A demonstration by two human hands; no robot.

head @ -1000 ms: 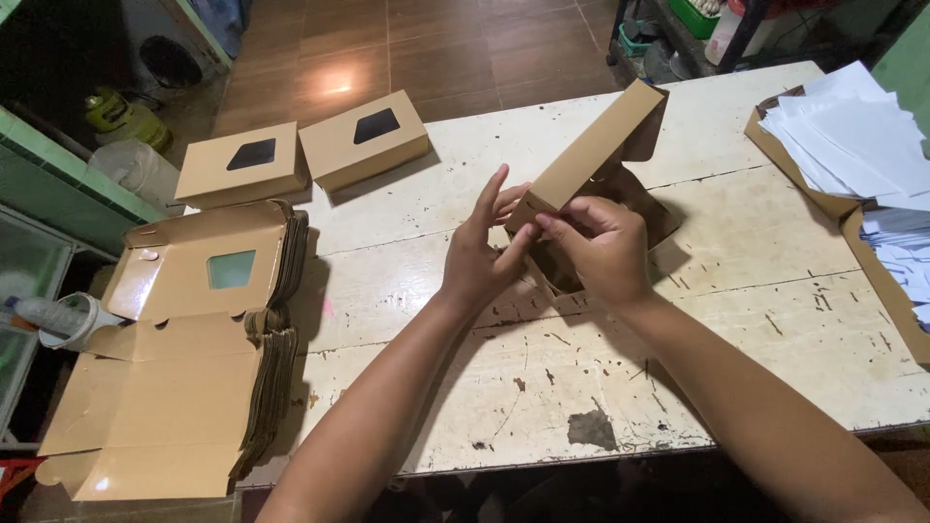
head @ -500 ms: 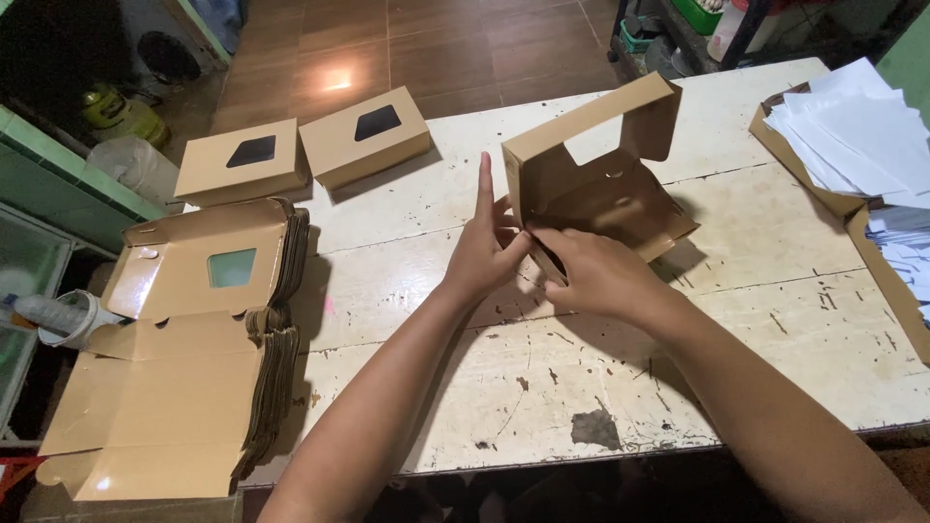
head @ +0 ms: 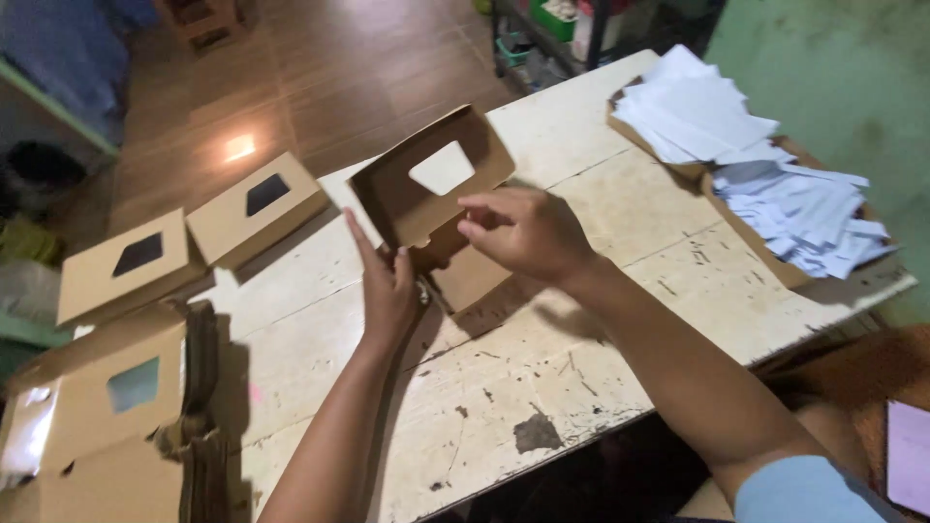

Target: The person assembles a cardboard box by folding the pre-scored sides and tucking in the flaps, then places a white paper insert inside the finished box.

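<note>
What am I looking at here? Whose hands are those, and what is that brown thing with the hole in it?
The picture comes from a camera worn on a person's head, so you look down just as they do. The two bare arms are that person's own. The left hand and the right hand hold a brown cardboard box that is only partly folded, with a window cut into its lid. They work over a worn white table. Two finished boxes with windows sit at the table's far left corner. A stack of flat cardboard pieces waits at the left. At the right, a cardboard tray holds white paper sheets.
</note>
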